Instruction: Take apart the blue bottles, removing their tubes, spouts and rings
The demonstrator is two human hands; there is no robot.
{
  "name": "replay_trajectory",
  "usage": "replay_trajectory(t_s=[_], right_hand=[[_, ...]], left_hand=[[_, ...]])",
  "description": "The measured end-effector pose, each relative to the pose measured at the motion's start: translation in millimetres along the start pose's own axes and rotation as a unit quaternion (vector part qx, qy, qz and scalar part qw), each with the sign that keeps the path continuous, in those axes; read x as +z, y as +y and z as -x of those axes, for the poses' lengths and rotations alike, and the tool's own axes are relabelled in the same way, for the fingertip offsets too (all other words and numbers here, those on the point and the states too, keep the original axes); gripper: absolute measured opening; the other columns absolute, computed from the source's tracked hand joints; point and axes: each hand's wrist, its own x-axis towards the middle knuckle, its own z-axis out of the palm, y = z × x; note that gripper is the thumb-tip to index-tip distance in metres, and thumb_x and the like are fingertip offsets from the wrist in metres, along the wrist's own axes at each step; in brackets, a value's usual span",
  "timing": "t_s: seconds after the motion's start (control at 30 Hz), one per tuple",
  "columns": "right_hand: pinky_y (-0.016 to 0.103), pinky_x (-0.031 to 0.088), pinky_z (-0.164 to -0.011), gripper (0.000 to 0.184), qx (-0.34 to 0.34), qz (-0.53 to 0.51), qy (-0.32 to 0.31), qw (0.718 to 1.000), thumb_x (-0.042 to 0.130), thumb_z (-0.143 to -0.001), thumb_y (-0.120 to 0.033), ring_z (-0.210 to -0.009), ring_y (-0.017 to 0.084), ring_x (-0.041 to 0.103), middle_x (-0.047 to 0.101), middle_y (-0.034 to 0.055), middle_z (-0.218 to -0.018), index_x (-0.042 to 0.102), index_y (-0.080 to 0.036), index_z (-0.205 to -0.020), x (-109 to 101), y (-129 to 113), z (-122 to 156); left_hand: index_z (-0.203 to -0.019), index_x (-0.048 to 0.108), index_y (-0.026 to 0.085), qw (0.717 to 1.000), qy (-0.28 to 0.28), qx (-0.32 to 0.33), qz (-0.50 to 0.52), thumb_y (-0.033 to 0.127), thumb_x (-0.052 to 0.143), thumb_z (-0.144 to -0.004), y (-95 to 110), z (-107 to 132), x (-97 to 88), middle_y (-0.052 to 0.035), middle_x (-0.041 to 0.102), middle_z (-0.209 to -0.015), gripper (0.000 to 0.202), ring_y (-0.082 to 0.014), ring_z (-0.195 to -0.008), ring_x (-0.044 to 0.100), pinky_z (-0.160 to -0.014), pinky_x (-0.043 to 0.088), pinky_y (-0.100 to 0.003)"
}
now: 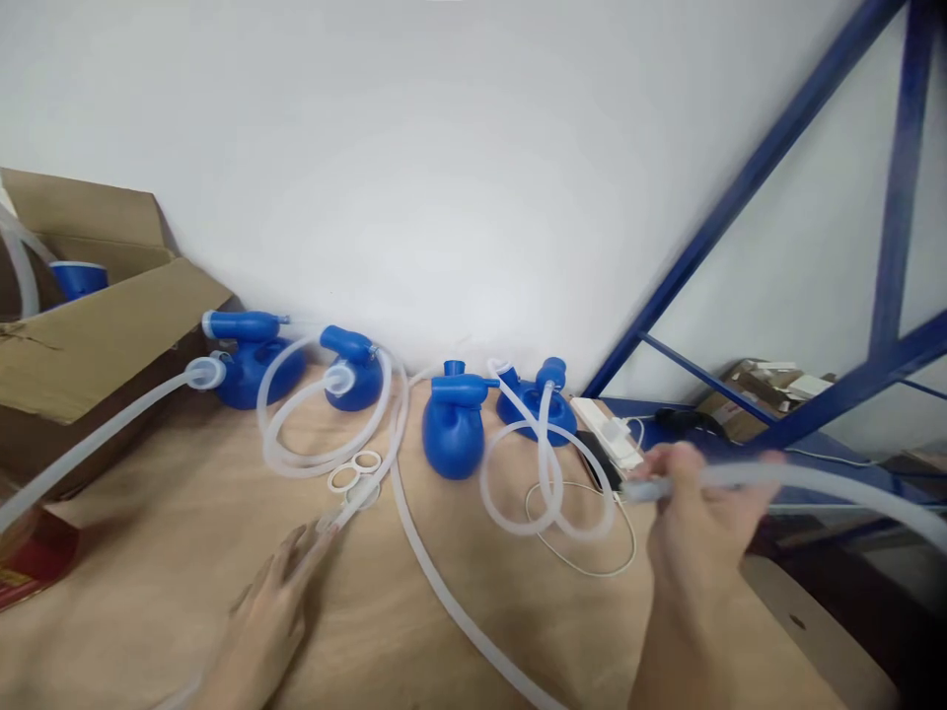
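Observation:
My right hand [695,513] is closed around a translucent hose [829,480] near its end. A fitting at the hose's tip points left, and the rest curves away past the right edge. On the table, my left hand [270,602] is closed loosely on another translucent hose [385,461], beside white ring-shaped parts [353,473]. Part of that grip is hidden by the fingers. Behind the hands stand blue plastic urinal-like bottles: one with a sideways neck [454,434], one with a looped hose [537,409], and two more [258,365] [355,375] at left.
An open cardboard box [110,335] with blue parts and hoses stands at left, above a red object [36,557]. A white power strip [611,434], a dark phone-like object [598,459] and a thin cable [584,572] lie at right. Blue metal shelving [740,207] rises there.

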Motion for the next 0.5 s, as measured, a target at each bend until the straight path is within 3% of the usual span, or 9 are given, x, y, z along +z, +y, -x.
replay_trajectory(t_s=[0.07,0.1,0.17,0.27,0.33,0.4,0.43,0.5], right_hand=[[0.027,0.052,-0.064,0.124,-0.050,0.019,0.075,0.996,0.084,-0.083,-0.030,-0.065,0.013,0.060,0.066,-0.0051,-0.077,-0.005,-0.015,-0.167,-15.9,1.5,-52.6],[0.030,0.053,-0.067,0.112,-0.051,0.034,0.109,0.992,0.081,-0.085,-0.027,-0.065,0.013,0.061,0.068,-0.0022,-0.080,0.005,-0.015,-0.167,-24.4,4.4,-78.1],[0.033,0.054,-0.071,0.076,-0.001,0.056,0.143,0.988,0.071,-0.093,-0.029,-0.074,0.013,0.067,0.074,0.0093,-0.104,0.032,-0.021,-0.158,-41.1,15.0,-120.5],[0.038,0.055,-0.078,0.048,0.070,0.099,0.145,0.982,0.069,-0.094,-0.031,-0.102,0.022,0.073,0.069,0.0199,-0.131,0.053,-0.022,-0.138,-63.0,41.3,-150.1],[0.044,0.058,-0.086,0.030,0.161,0.125,0.050,0.978,0.069,-0.093,-0.042,-0.110,0.030,0.074,0.070,0.0222,-0.131,0.066,-0.019,-0.113,-76.9,61.2,-146.7],[0.053,0.058,-0.096,0.039,0.265,0.186,-0.087,0.942,0.076,-0.083,-0.054,-0.118,0.037,0.071,0.071,0.0243,-0.129,0.072,-0.017,-0.097,-93.2,78.0,-130.1],[0.057,0.056,-0.103,0.047,0.296,0.239,-0.158,0.911,0.079,-0.076,-0.060,-0.123,0.040,0.069,0.071,0.0244,-0.130,0.075,-0.018,-0.097,-102.9,84.5,-118.4],[0.061,0.047,-0.115,0.063,0.290,0.316,-0.270,0.862,0.082,-0.066,-0.069,-0.134,0.043,0.061,0.070,0.0198,-0.137,0.079,-0.022,-0.108,-125.3,94.7,-89.9]], left_hand=[[-0.157,0.051,0.037,0.999,0.010,0.006,-0.052,-0.003,0.025,-0.092,3.0,3.7,6.2,-0.0084,0.051,-0.160,0.081,-0.0310,-0.142,0.054,-0.104,0.055,-0.052],[-0.154,0.057,0.035,0.998,0.028,0.012,-0.064,0.001,0.026,-0.097,5.9,4.7,8.2,-0.0099,0.055,-0.156,0.073,-0.0326,-0.140,0.055,-0.105,0.054,-0.055],[-0.143,0.069,0.031,0.994,0.088,0.031,-0.061,0.013,0.030,-0.103,15.5,4.6,10.3,-0.0130,0.058,-0.152,0.059,-0.0364,-0.139,0.054,-0.104,0.053,-0.058],[-0.131,0.077,0.029,0.977,0.182,0.112,-0.018,0.024,0.037,-0.104,41.2,-1.4,11.3,-0.0142,0.058,-0.152,0.048,-0.0387,-0.140,0.051,-0.104,0.054,-0.057],[-0.132,0.076,0.027,0.960,0.214,0.179,0.016,0.025,0.041,-0.104,64.7,-7.6,13.1,-0.0150,0.062,-0.145,0.045,-0.0369,-0.132,0.058,-0.097,0.059,-0.052],[-0.138,0.071,0.025,0.952,0.215,0.217,0.031,0.023,0.042,-0.102,89.5,-13.5,17.1,-0.0161,0.065,-0.140,0.047,-0.0354,-0.121,0.066,-0.089,0.063,-0.049],[-0.141,0.070,0.025,0.951,0.208,0.227,0.033,0.022,0.043,-0.101,101.0,-15.9,19.8,-0.0166,0.065,-0.140,0.048,-0.0359,-0.119,0.068,-0.087,0.064,-0.049],[-0.147,0.065,0.027,0.954,0.182,0.237,0.034,0.024,0.044,-0.101,120.5,-19.4,25.6,-0.0172,0.064,-0.144,0.051,-0.0381,-0.121,0.069,-0.089,0.065,-0.052]])
